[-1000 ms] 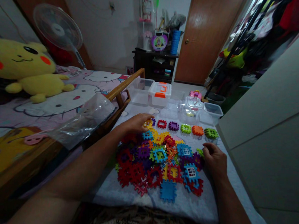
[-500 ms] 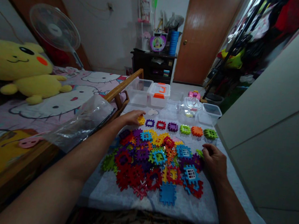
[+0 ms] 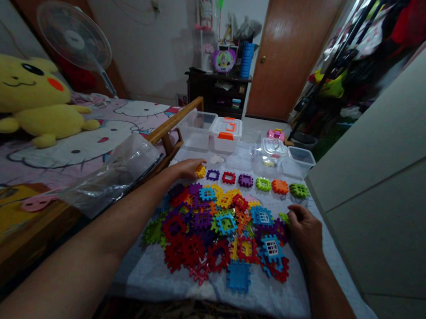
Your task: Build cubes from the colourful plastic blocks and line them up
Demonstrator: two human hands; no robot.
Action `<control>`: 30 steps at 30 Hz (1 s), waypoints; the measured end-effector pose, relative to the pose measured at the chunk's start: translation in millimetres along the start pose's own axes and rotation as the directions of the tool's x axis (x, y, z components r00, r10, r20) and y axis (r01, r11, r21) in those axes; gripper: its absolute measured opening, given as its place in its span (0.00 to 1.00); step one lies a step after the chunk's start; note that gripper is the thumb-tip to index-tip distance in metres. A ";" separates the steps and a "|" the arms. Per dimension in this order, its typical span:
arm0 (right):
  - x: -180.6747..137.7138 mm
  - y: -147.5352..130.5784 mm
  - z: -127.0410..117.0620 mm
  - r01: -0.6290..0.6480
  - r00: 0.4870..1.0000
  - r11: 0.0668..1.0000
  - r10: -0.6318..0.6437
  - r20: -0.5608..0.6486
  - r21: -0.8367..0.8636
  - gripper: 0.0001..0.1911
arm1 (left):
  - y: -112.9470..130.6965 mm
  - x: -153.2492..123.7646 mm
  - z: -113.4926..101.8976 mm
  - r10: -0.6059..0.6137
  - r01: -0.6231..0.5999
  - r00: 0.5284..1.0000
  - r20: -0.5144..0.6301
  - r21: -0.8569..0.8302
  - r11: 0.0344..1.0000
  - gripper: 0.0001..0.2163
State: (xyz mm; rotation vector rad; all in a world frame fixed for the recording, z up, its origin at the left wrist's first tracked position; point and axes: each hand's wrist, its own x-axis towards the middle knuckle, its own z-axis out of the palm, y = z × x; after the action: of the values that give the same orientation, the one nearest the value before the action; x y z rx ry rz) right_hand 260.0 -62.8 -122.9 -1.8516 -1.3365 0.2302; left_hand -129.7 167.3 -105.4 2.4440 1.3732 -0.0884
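Note:
My left hand [image 3: 189,168] is closed on a yellow notched building block [image 3: 200,171] at the left end of a row. Beside it in the row lie a purple block frame [image 3: 213,174], a red frame [image 3: 228,177], a purple block [image 3: 245,180], a light green block [image 3: 263,184], an orange block [image 3: 280,186] and a green stack [image 3: 299,190]. My right hand [image 3: 307,230] rests curled at the right edge of a mixed heap of toothed plastic pieces [image 3: 203,219]. A small green piece [image 3: 284,218] lies by its fingertips; the inside of that hand is hidden.
Behind the row stand a clear bin [image 3: 199,134], a lidded box with orange latches [image 3: 226,133] and an open clear container [image 3: 300,161]. A wooden rail [image 3: 175,120] and plastic bag [image 3: 125,168] border the left. A white cabinet [image 3: 389,191] borders the right.
The view has shifted very slightly. Both hands, the row and the heap stay essentially where they were.

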 end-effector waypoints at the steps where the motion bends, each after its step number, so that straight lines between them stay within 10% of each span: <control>1: 0.1 -0.4 0.0 0.004 1.000 1.000 -0.004 -0.002 0.002 0.17 | 1.1 -0.6 -0.6 -0.005 0.005 1.000 0.005 0.003 1.000 0.38; 17: 0.3 1.0 0.4 0.009 1.000 1.000 -0.008 -0.014 0.007 0.16 | 33.6 -35.9 -20.0 0.119 -0.098 0.973 -0.197 0.115 0.989 0.32; 23: 0.3 -2.0 0.1 0.009 1.000 1.000 -0.009 -0.012 0.009 0.17 | 76.5 -78.0 -15.4 0.247 -0.247 0.969 0.031 -0.004 0.969 0.20; 30: -0.3 1.4 0.7 0.015 1.000 1.000 -0.015 -0.017 -0.001 0.16 | 89.7 -82.6 2.1 0.181 -0.182 0.983 0.016 0.062 0.981 0.25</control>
State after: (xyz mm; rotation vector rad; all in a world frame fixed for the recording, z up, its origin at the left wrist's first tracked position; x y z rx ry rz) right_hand 260.5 -62.8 -124.4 -1.8400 -1.3387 0.2049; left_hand -98.1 56.2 -66.4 2.6050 1.1527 -0.1019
